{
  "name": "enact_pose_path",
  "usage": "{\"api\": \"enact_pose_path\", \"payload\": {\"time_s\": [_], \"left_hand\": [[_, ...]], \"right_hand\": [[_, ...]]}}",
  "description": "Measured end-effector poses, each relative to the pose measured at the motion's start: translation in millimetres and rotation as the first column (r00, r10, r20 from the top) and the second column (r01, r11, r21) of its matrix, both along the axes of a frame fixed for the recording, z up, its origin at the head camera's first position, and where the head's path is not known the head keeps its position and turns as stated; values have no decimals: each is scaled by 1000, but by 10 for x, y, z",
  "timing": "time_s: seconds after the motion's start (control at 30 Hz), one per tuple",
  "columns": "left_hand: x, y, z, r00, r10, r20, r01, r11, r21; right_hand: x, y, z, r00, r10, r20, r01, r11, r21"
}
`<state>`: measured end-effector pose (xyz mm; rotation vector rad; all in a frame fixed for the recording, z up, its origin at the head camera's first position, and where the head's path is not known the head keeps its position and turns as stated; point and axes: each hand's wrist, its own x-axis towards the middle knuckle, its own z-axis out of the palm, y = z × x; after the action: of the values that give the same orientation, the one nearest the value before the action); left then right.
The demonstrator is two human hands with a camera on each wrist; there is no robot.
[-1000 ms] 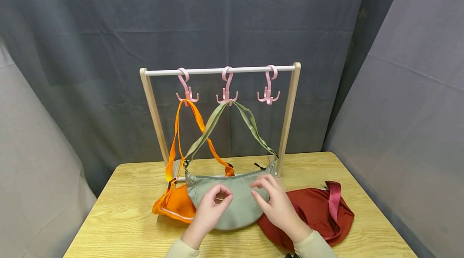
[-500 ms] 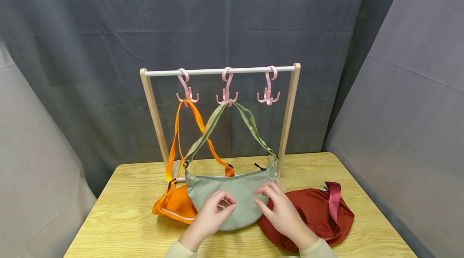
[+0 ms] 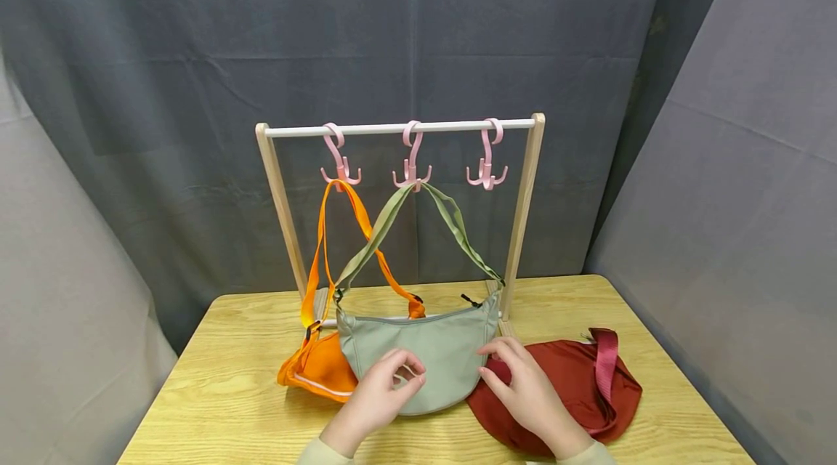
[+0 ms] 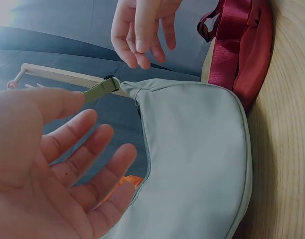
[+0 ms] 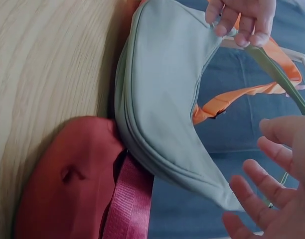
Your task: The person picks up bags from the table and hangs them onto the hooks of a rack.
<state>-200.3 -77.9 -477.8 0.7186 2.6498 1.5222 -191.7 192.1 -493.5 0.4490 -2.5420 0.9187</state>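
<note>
1. Fingers (image 4: 107, 177) of left hand (image 3: 381, 389) and right hand (image 3: 528, 396) are curving loosely, parted, holding nothing, before the grey-green bag (image 3: 445, 349).
2. This bag is hanging from the middle pink hook (image 3: 411, 176).
3. The orange bag (image 3: 327, 363) is resting toward the desk's (image 3: 216, 378) left edge, the red bag (image 3: 569, 378) toward its right.
4. A rack (image 3: 524, 196) is standing near the back edge.

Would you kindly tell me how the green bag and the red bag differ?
The green bag hangs with its strap over the middle pink hook; the red bag lies on the table. The green bag is pale grey-green, the red bag deep rust red. The green bag's strap stretches upward, while the red bag's strap lies across its body. Both are soft bags with band straps.
</note>
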Motion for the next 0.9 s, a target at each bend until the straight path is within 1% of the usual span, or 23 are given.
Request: {"api": "enact_pose_path", "payload": {"time_s": [0.23,0.47,0.7,0.9], "left_hand": [[41,20,5,999,-15,-38,14,1000,-26],[55,26,-4,998,-21,-60,17,997,-72],[68,50,-1,998,-18,-66,11,994,-105],[78,77,-17,996,-15,-83,4,991,-135]], "right_hand": [[-18,110,-32,999,-42,8,42,998,49],[-28,242,-52,994,-97,53,92,992,92],[-17,408,-56,985,-165,42,155,972,176],[7,544,-81,975,-203,86,176,951,255]]}}
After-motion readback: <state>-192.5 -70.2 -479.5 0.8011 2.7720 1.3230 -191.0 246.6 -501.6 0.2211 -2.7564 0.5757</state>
